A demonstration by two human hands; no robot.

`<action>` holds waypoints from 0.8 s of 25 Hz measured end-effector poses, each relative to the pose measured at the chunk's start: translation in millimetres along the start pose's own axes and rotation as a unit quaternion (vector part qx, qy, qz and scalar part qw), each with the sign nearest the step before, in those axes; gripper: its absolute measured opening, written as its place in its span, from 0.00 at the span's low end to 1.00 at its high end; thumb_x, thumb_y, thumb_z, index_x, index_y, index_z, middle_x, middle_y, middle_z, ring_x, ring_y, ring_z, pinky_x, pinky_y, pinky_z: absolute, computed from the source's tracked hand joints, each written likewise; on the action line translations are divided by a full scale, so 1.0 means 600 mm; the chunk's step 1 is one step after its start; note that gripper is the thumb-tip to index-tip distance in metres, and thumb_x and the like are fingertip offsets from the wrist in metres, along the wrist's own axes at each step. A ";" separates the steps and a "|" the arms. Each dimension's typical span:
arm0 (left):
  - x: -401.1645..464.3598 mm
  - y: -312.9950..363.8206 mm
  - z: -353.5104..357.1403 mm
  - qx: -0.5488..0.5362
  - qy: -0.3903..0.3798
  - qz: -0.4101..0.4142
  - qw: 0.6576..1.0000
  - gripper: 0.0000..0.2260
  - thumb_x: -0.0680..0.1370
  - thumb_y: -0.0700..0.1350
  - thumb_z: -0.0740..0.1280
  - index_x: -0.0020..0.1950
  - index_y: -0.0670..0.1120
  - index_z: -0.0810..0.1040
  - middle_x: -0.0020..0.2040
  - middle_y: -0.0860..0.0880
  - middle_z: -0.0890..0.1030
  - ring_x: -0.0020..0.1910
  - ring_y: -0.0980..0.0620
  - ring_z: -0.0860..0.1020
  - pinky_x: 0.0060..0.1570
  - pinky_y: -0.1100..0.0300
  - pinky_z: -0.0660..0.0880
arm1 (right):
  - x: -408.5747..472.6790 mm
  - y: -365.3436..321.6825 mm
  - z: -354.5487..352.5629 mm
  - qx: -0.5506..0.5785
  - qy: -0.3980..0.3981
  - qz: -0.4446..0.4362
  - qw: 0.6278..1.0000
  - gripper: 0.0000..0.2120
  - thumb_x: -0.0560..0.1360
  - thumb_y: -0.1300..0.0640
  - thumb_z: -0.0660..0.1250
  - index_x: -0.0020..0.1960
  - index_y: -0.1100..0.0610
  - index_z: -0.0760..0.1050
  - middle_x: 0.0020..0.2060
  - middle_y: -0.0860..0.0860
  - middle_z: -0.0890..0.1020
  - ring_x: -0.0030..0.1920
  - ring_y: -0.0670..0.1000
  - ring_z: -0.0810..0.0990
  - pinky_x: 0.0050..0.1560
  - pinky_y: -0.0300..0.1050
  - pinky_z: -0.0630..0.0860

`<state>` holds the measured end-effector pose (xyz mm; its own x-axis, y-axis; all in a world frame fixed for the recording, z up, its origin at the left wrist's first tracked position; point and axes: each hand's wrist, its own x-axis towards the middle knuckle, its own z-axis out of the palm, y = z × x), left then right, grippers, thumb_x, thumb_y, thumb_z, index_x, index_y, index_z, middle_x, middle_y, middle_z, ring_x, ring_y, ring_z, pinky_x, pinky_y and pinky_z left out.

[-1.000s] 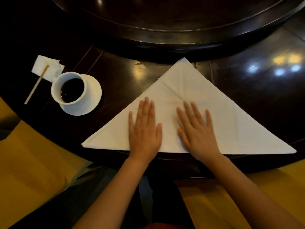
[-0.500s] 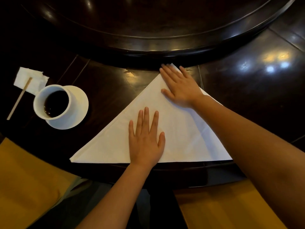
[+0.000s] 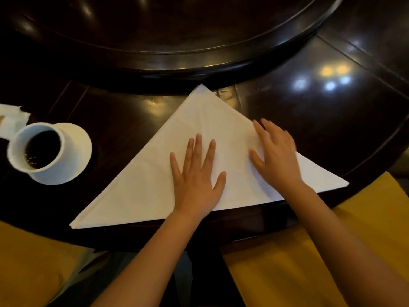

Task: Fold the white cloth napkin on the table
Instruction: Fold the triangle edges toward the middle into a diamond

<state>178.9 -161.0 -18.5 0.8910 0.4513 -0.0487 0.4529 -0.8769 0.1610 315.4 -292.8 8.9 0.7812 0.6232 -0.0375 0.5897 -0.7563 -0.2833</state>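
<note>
The white cloth napkin (image 3: 141,187) lies on the dark wooden table (image 3: 309,120) folded into a wide triangle, its apex pointing away from me and its long edge along the near table rim. My left hand (image 3: 197,173) presses flat on the middle of the napkin, fingers spread. My right hand (image 3: 274,156) rests flat on the napkin's right sloping edge, fingers apart and slightly blurred. Neither hand holds anything.
A white cup of dark liquid (image 3: 37,149) stands on a white saucer (image 3: 77,156) at the left. Behind it lies a small paper napkin (image 3: 11,122). A raised round turntable (image 3: 177,36) fills the table's centre. Yellow seat cushions (image 3: 332,251) flank my arms.
My right hand has slid from the napkin's apex down along its right edge towards me. My left hand has stayed flat on the middle. The view has shifted slightly.
</note>
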 end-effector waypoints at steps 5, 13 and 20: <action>0.012 0.042 0.019 0.045 -0.048 0.094 0.993 0.31 0.78 0.63 0.46 0.75 0.53 0.36 0.77 0.45 0.41 0.73 0.47 0.36 0.70 0.40 0.41 | -0.127 0.136 -0.060 -0.085 -0.005 0.194 0.977 0.29 0.72 0.54 0.70 0.70 0.58 0.65 0.64 0.60 0.72 0.64 0.60 0.69 0.61 0.58 0.70; 0.003 0.035 0.023 0.063 -0.043 0.107 0.991 0.31 0.77 0.62 0.47 0.77 0.51 0.45 0.78 0.45 0.48 0.75 0.46 0.42 0.70 0.41 0.46 | -0.147 0.175 -0.087 -0.007 -0.075 0.322 0.944 0.16 0.73 0.53 0.69 0.56 0.59 0.72 0.48 0.56 0.76 0.43 0.52 0.74 0.35 0.42 0.71; -0.015 0.016 0.027 0.053 -0.044 0.122 0.990 0.32 0.76 0.64 0.45 0.76 0.50 0.52 0.77 0.44 0.54 0.75 0.43 0.50 0.69 0.39 0.51 | -0.139 0.162 -0.144 0.224 -0.079 0.285 0.929 0.09 0.74 0.60 0.67 0.51 0.53 0.71 0.37 0.52 0.76 0.34 0.47 0.75 0.32 0.38 0.69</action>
<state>175.8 -176.0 -32.5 0.9713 0.2120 -0.1083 0.2205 -0.9726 0.0737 325.1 -435.8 67.1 0.8797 0.1958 -0.4334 -0.0817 -0.8356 -0.5433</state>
